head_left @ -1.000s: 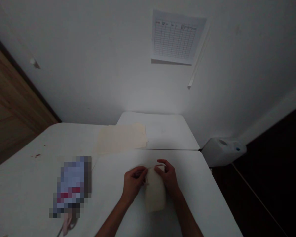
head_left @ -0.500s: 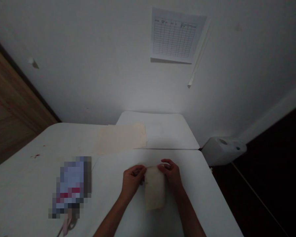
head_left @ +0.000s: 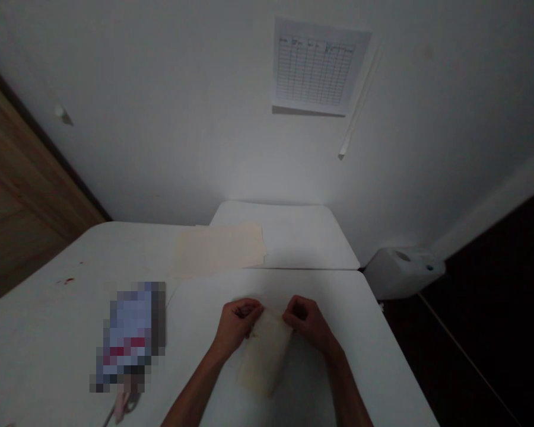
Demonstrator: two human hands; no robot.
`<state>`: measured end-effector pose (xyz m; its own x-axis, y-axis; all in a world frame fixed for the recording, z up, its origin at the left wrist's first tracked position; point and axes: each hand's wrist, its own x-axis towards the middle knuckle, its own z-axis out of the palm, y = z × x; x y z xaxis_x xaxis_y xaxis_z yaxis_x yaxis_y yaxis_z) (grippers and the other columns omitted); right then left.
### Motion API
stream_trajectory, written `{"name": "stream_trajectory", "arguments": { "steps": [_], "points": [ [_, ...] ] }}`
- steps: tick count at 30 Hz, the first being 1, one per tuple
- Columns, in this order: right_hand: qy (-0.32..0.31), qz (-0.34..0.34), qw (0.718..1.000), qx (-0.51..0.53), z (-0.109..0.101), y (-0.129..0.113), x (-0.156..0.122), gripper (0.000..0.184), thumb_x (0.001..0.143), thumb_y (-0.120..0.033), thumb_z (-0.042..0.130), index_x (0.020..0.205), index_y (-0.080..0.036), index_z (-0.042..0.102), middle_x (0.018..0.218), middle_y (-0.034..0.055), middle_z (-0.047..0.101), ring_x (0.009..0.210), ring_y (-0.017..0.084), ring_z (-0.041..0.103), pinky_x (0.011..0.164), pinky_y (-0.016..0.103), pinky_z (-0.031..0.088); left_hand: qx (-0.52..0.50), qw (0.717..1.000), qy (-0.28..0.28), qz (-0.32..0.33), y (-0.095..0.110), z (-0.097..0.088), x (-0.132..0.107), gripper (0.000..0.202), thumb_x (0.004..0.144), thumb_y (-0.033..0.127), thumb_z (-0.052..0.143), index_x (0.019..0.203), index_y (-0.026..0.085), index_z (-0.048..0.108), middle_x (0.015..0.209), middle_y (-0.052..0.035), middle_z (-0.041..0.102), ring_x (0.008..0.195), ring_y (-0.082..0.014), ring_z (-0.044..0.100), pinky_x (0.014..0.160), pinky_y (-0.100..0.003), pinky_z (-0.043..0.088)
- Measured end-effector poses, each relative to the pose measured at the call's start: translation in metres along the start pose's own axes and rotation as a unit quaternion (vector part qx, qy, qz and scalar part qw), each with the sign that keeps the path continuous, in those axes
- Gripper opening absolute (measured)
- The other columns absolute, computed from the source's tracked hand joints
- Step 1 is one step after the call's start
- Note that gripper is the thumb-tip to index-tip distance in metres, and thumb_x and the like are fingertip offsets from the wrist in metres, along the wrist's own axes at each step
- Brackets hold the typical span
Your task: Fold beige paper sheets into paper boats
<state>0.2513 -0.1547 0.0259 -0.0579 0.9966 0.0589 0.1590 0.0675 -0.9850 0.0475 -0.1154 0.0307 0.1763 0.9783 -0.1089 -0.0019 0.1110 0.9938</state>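
Observation:
Between my two hands hangs a small beige rectangular piece [head_left: 267, 353], perhaps cloth or a pouch; its exact kind is unclear in the dim light. My left hand [head_left: 238, 323] pinches its upper left corner, thumb against fingers. At the upper right corner, my right hand [head_left: 307, 320] grips it in the same way. The piece slants, its lower end swung toward the left and slightly blurred. Beneath it is the white table [head_left: 311, 379].
A flat cream sheet [head_left: 220, 249] lies farther back. To the left is a pixelated blue-and-white item [head_left: 131, 326] with a cord. A white plastic canister [head_left: 403, 276] stands beyond the right edge. On the wall hangs a printed chart [head_left: 318, 68]. Wooden panelling [head_left: 22, 166] is at left.
The beige piece has swung from hanging nearly straight to slanting, its lower end toward the left. My right hand has lowered a little, its fingers more curled. The left hand has barely moved.

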Motion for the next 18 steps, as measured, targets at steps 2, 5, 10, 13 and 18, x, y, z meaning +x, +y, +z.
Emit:
{"name": "stream_trajectory", "arguments": {
  "steps": [2,5,10,13,18],
  "points": [
    [-0.016,0.005,1.0,-0.005,-0.0006,0.0005,-0.0006,0.023,0.074,-0.034,0.07,0.069,-0.017,0.056,0.062,-0.0038,0.051,0.057,0.01,0.044,0.051,0.021,0.033,0.011,1.0,-0.016,-0.003,0.001,-0.0007,0.0001,0.036,0.062,0.048,0.076,0.068,0.013,0.069,0.049,0.0013,0.057,0.034,-0.0059,0.04,0.03,-0.016,0.029],
    [-0.028,0.016,0.999,0.005,-0.0014,-0.0013,-0.0014,0.024,0.073,-0.034,0.072,0.069,-0.017,0.056,0.062,-0.0043,0.05,0.055,0.009,0.043,0.05,0.02,0.032,0.018,0.999,-0.029,-0.001,0.0003,-0.0018,0.0004,0.035,0.065,0.047,0.074,0.069,0.013,0.068,0.049,0.0024,0.056,0.034,-0.005,0.037,0.03,-0.016,0.028],
    [-0.034,0.032,0.999,0.022,-0.0028,-0.0059,-0.0033,0.026,0.072,-0.036,0.073,0.071,-0.018,0.056,0.061,-0.0048,0.049,0.053,0.009,0.043,0.048,0.02,0.032,0.018,0.999,-0.037,0.007,-0.0055,-0.0033,0.0017,0.035,0.068,0.047,0.073,0.072,0.013,0.068,0.051,0.0017,0.056,0.036,-0.0049,0.037,0.032,-0.015,0.027],
    [-0.033,0.036,0.999,0.016,-0.0037,-0.0049,-0.004,0.029,0.07,-0.04,0.074,0.068,-0.018,0.055,0.06,-0.0048,0.048,0.052,0.009,0.042,0.047,0.019,0.032,0.019,0.999,-0.037,0.002,-0.008,-0.0033,0.0023,0.037,0.067,0.049,0.074,0.072,0.013,0.068,0.051,0.0013,0.057,0.036,-0.0056,0.038,0.032,-0.016,0.028],
    [-0.051,0.026,0.998,-0.022,-0.0054,-0.0032,-0.0045,0.029,0.072,-0.038,0.071,0.062,-0.017,0.056,0.056,-0.0052,0.045,0.051,0.008,0.038,0.047,0.02,0.028,0.029,0.999,-0.038,-0.001,-0.0085,-0.0036,0.0025,0.034,0.068,0.047,0.074,0.072,0.013,0.068,0.05,0.0022,0.055,0.035,-0.005,0.036,0.031,-0.015,0.027]
  ]
}}
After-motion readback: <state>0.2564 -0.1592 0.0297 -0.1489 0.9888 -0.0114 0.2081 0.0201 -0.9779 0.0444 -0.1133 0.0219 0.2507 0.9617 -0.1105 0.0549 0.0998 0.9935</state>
